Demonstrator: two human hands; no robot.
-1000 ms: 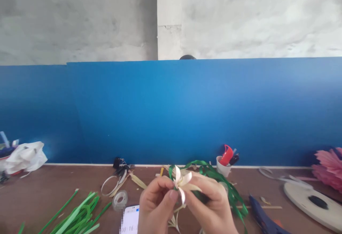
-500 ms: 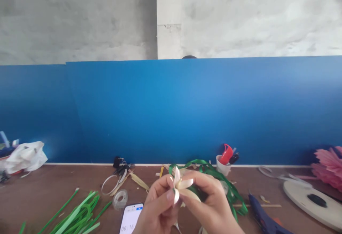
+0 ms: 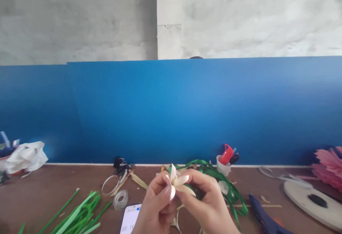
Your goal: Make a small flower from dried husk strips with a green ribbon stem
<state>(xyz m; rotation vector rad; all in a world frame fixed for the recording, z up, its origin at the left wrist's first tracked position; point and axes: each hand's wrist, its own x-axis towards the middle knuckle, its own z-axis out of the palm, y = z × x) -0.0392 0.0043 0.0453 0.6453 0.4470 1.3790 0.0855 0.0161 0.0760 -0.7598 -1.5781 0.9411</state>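
Observation:
A cream-white artificial flower (image 3: 175, 181) with several pointed petals is held up between my two hands, low in the middle of the view. My left hand (image 3: 157, 202) is closed, its thumb and forefinger pinching the flower at its left side. From the right, my right hand (image 3: 205, 200) closes thumb and forefinger around the right-hand petals. The flower's base is hidden behind my fingers. Below the hands, thin pale strips (image 3: 176, 219) show on the table.
Left of my hands lie a phone (image 3: 129, 218), a tape roll (image 3: 120, 199) and green fuzzy stems (image 3: 80, 214). Behind and right are green ribbon (image 3: 213, 171), a white cup (image 3: 223, 166) with pens, a dark blue glue gun (image 3: 263, 214) and an oval white board (image 3: 310, 203). A blue partition (image 3: 160, 113) rises behind.
Both hands and the flower have shifted slightly left. The flower is still pinched between them, and its right-hand petals sit a little closer to the right fingers.

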